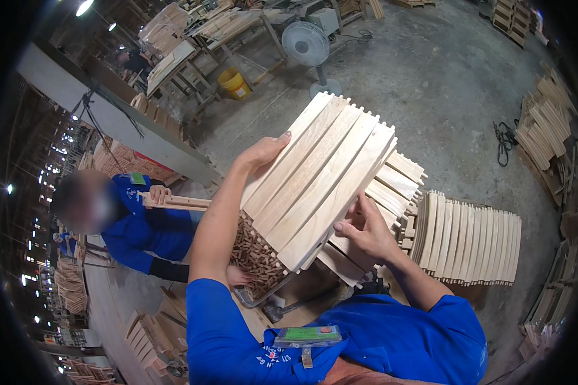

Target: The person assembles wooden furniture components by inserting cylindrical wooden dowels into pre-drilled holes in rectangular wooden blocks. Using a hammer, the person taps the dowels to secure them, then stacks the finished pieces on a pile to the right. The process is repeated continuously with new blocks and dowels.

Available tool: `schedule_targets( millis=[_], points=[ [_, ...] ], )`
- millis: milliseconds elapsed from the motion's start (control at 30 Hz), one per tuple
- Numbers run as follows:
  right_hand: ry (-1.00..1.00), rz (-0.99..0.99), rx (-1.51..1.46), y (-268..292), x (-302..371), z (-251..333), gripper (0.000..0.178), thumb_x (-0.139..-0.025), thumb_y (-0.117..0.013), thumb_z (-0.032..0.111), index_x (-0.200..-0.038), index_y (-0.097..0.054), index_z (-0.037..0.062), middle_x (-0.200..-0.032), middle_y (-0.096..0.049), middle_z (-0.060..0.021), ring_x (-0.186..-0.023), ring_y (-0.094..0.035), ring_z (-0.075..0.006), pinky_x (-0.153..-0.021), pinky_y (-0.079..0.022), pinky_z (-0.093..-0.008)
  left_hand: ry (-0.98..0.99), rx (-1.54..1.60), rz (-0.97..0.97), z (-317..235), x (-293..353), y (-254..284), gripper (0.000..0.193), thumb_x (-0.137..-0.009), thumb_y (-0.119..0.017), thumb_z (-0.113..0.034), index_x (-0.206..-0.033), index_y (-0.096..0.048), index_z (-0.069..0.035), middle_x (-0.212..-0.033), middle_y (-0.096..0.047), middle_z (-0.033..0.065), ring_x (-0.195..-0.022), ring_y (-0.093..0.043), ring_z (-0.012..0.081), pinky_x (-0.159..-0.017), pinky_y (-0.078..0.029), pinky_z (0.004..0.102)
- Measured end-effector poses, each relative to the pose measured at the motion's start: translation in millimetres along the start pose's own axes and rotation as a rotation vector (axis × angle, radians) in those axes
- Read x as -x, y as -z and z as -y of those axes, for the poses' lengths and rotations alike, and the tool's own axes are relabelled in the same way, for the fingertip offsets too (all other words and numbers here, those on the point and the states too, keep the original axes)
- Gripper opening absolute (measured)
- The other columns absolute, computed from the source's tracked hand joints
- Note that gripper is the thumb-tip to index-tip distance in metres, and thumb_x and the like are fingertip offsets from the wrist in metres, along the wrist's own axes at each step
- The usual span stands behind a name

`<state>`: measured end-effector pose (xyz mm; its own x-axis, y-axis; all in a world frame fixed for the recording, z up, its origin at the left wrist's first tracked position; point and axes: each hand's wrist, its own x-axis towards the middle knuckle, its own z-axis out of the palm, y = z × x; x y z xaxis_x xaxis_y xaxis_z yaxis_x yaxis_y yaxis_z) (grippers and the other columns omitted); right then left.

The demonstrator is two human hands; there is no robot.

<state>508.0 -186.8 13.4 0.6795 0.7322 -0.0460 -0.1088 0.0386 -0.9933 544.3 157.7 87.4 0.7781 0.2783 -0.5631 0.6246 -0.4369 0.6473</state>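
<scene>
Tenoned wooden slats (321,176) could fan apart if the right hand (372,236), thumb and fingers spread along their edge, slackens; the left hand (261,154), fingers mostly hidden, I cannot judge.

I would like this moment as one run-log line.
left hand: slat stack, left side | right hand: same stack, right side | nearby: dowels | co-worker's hand: holding wooden bar
</scene>
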Motion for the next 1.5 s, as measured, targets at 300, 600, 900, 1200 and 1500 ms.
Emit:
schedule_targets(
  millis=[300,600,900,1200,1500],
  points=[
    [0.044,-0.016,0.019,-0.9,0.5,0.8,0.092,-0.091,-0.081,0.007,-0.161,-0.021,0.0000,-0.116,-0.040,-0.0087,-0.099,-0.064,-0.0181,-0.084,-0.063,-0.0307,-0.016,0.104,-0.006,-2.6,11.0,-6.6,0.079,-0.106,-0.048,-0.064,-0.151,-0.054,0.000,-0.146,-0.061,0.0217,-0.129,-0.063,0.0300,-0.105,-0.052,0.0442],
    [0.075,-0.005,0.007,-2.9,-4.0,-6.7,0.102,-0.090,-0.081,0.005,-0.164,-0.012,0.0005,-0.115,-0.039,-0.0096,-0.096,-0.068,-0.0189,-0.081,-0.063,-0.0287,-0.015,0.166,0.066,4.6,-1.5,1.0,0.069,-0.110,-0.048,-0.055,-0.152,-0.052,0.000,-0.147,-0.061,0.0186,-0.128,-0.063,0.0254,-0.105,-0.052,0.0400],
    [0.084,-0.011,0.072,-0.9,-12.5,-9.8,0.092,-0.092,-0.080,0.006,-0.162,-0.020,0.0003,-0.112,-0.042,-0.0107,-0.093,-0.069,-0.0195,-0.078,-0.062,-0.0295,-0.053,0.263,0.093,16.4,-9.7,4.0,0.065,-0.111,-0.049,-0.048,-0.151,-0.052,0.002,-0.145,-0.062,0.0181,-0.125,-0.065,0.0234,-0.105,-0.052,0.0375],
    [-0.046,-0.051,-0.130,12.8,-3.8,-5.8,0.086,-0.098,-0.077,0.017,-0.163,-0.025,-0.0047,-0.125,-0.051,-0.0133,-0.098,-0.067,-0.0195,-0.079,-0.060,-0.0331,-0.094,0.049,-0.031,6.2,1.8,-0.3,0.081,-0.104,-0.055,-0.064,-0.145,-0.058,0.005,-0.145,-0.062,0.0199,-0.126,-0.064,0.0261,-0.106,-0.050,0.0369],
    [0.012,0.086,0.046,18.7,46.4,35.5,0.060,-0.095,-0.076,0.015,-0.149,-0.055,0.0006,-0.114,-0.064,-0.0079,-0.097,-0.066,-0.0156,-0.079,-0.057,-0.0285,-0.142,-0.172,-0.298,36.8,38.0,19.5,0.081,-0.101,-0.055,-0.070,-0.140,-0.065,0.000,-0.135,-0.068,0.0182,-0.129,-0.061,0.0237,-0.108,-0.048,0.0378]
  ],
)
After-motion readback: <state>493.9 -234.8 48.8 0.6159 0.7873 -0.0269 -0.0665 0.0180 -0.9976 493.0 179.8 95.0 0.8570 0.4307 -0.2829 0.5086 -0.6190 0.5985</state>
